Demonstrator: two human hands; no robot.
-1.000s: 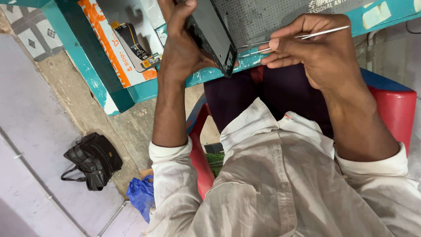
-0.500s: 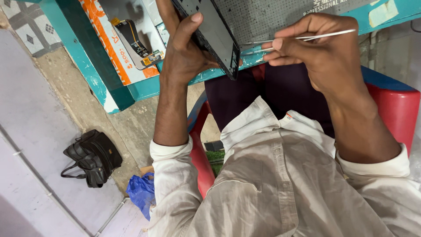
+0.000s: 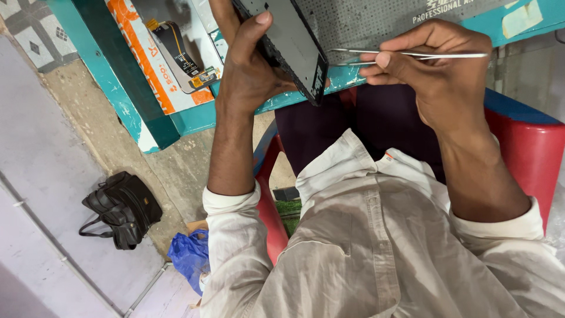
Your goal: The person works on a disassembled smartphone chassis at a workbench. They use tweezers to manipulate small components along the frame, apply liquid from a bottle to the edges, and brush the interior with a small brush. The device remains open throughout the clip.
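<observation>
The left hand grips a dark phone tilted over the teal bench's near edge; the right hand pinches steel tweezers — tips just short of it, work unfinished.

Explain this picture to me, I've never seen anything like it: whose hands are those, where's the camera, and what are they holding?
The camera sits on a person's head and looks down, so you see their own arms, pale shirt and lap. They sit on a red chair at a teal bench. The left hand grips a flat black device, tilted up on edge. The right hand pinches thin metal tweezers, tips pointing toward the device. A grey dotted mat covers the bench. On the floor lie a black bag and a blue plastic bag.
</observation>
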